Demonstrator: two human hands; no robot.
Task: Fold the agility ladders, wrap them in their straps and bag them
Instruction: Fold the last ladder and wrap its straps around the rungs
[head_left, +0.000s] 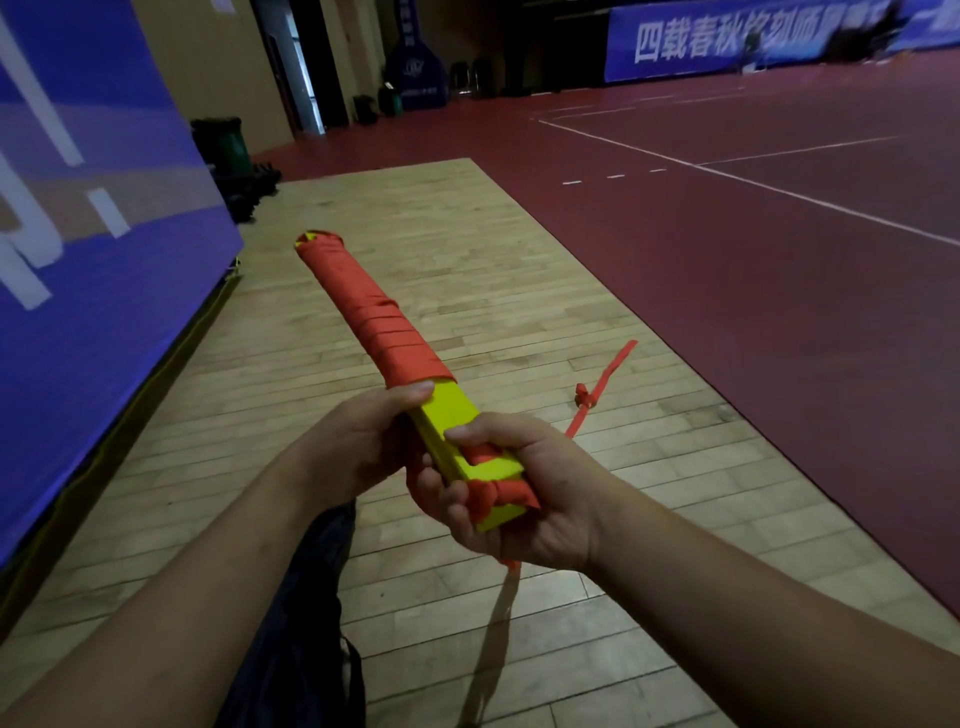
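A folded agility ladder (451, 415), a stack of yellow rungs, points away from me over the wooden floor. Red strap (379, 317) is wound tightly round its far half, up to the tip. My left hand (358, 447) grips the bundle from the left, thumb lying at the edge of the wrapping. My right hand (524, 499) grips the near end, thumb on top, fingers curled round the rungs and a bunched piece of strap. A loose strap tail (602, 387) with a knot trails out to the right, past my right hand. A dark bag (306, 613) lies under my left forearm.
A blue banner wall (88, 270) runs along the left. The wooden floor strip (467, 291) meets a red court floor (779, 260) with white lines on the right. Green bins (228, 145) and dark gear stand at the far left corner by a doorway.
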